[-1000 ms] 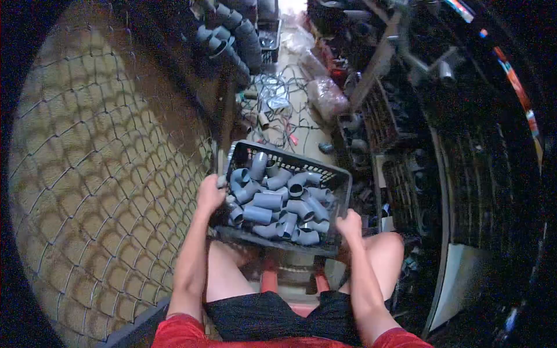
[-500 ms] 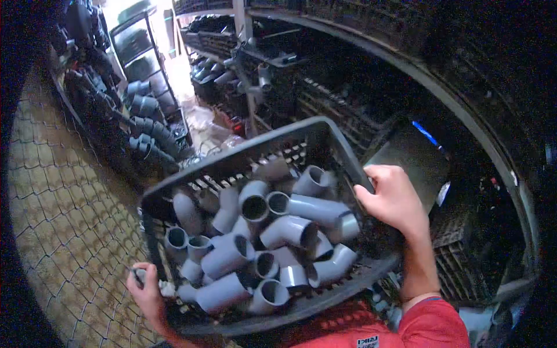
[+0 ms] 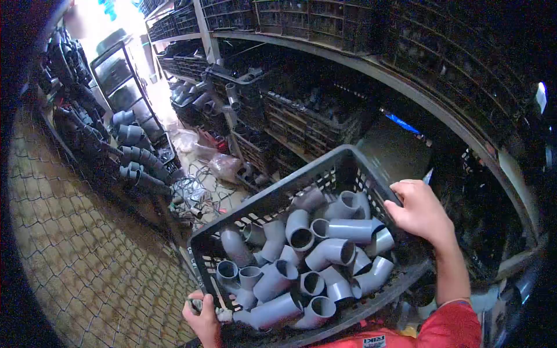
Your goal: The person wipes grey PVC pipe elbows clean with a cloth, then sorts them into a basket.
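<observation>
A black plastic crate (image 3: 272, 188) with slotted walls is held up in front of me, tilted in view. Many grey pipe elbows (image 3: 331, 253) lie jumbled inside it. My right hand (image 3: 422, 211) grips the crate's right rim, thumb on the inside edge and fingers over the outside. At the lower left, my left hand (image 3: 203, 320) is closed at the crate's left end. A small greyish piece shows between its fingers, and I cannot make out what it is.
Chain-link mesh (image 3: 87, 243) runs along the left. Shelves with dark crates (image 3: 307, 119) line the right side. A clear plastic bag (image 3: 223, 167) and tangled scraps (image 3: 194, 194) lie on the floor ahead. Grey fittings (image 3: 130, 134) are stacked at the left, beside a rack (image 3: 125, 75).
The crate and both hands now sit further right and lower in view. More of the aisle floor and shelving shows. Both hands keep their places on the crate.
</observation>
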The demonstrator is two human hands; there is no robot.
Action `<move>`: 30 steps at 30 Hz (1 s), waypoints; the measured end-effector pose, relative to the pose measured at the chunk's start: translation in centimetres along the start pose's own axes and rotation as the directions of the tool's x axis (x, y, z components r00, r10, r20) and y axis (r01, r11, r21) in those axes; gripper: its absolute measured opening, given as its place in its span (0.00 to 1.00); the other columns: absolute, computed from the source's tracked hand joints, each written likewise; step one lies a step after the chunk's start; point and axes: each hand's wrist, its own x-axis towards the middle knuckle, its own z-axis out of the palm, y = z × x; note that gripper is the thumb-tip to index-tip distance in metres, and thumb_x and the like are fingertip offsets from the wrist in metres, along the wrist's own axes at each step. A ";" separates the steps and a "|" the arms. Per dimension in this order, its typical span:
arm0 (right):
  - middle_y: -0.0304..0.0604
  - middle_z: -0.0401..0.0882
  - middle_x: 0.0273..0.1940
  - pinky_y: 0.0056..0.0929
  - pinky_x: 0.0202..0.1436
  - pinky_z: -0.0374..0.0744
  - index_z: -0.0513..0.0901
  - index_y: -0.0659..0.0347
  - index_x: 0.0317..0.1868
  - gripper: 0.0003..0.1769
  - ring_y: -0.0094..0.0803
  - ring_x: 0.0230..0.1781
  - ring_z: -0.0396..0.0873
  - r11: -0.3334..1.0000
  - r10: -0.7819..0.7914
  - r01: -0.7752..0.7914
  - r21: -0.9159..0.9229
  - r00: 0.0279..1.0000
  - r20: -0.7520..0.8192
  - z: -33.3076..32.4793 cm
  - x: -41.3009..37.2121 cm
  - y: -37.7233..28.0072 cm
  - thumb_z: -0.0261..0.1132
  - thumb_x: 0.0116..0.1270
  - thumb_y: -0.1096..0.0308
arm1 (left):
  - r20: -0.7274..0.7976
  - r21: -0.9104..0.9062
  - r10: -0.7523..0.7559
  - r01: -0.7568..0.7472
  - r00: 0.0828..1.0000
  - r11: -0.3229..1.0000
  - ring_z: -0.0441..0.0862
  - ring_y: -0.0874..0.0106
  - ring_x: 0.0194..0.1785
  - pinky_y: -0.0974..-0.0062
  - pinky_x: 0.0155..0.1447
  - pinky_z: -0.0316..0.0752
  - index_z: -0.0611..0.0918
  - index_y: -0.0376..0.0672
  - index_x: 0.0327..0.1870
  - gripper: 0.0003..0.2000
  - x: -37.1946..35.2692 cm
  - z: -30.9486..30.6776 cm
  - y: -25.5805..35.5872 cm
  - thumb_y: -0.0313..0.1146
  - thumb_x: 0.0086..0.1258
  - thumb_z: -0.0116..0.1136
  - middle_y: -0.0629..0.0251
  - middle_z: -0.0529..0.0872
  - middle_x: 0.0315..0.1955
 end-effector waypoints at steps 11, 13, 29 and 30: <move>0.60 0.82 0.42 0.43 0.53 0.78 0.83 0.68 0.46 0.21 0.53 0.46 0.81 0.955 0.159 -0.161 -0.249 0.987 -0.029 -2.4 5.5 7.6 0.69 0.56 0.61 | 0.286 0.103 0.040 -0.073 0.957 0.992 0.73 0.81 0.34 0.81 0.39 0.69 0.77 0.35 0.42 0.13 -3.7 6.9 5.8 0.32 0.65 0.67 0.72 0.77 0.30; 0.58 0.82 0.45 0.41 0.53 0.78 0.82 0.67 0.48 0.23 0.52 0.49 0.80 0.934 0.242 -0.230 -0.273 0.970 0.011 -3.2 6.4 8.4 0.71 0.55 0.62 | 0.382 -0.029 -0.079 0.098 0.921 0.995 0.72 0.84 0.31 0.83 0.35 0.67 0.77 0.35 0.43 0.12 -4.4 7.6 4.9 0.29 0.65 0.67 0.73 0.77 0.28; 0.57 0.83 0.45 0.47 0.55 0.77 0.83 0.63 0.48 0.22 0.51 0.49 0.81 0.935 0.071 -0.106 -0.337 0.991 -0.115 -1.1 11.4 20.4 0.72 0.57 0.58 | 0.694 -0.261 -0.029 0.289 0.720 0.921 0.81 0.74 0.34 0.64 0.39 0.88 0.70 0.36 0.53 0.17 -11.3 12.0 8.1 0.17 0.66 0.59 0.62 0.79 0.37; 0.58 0.83 0.44 0.49 0.56 0.77 0.83 0.63 0.48 0.22 0.53 0.49 0.80 0.939 0.076 -0.099 -0.329 0.994 -0.082 -1.7 11.4 20.9 0.72 0.57 0.58 | 0.711 -0.304 -0.011 0.321 0.703 0.897 0.81 0.74 0.34 0.64 0.39 0.88 0.70 0.36 0.53 0.17 -11.4 12.8 8.2 0.18 0.66 0.59 0.61 0.79 0.38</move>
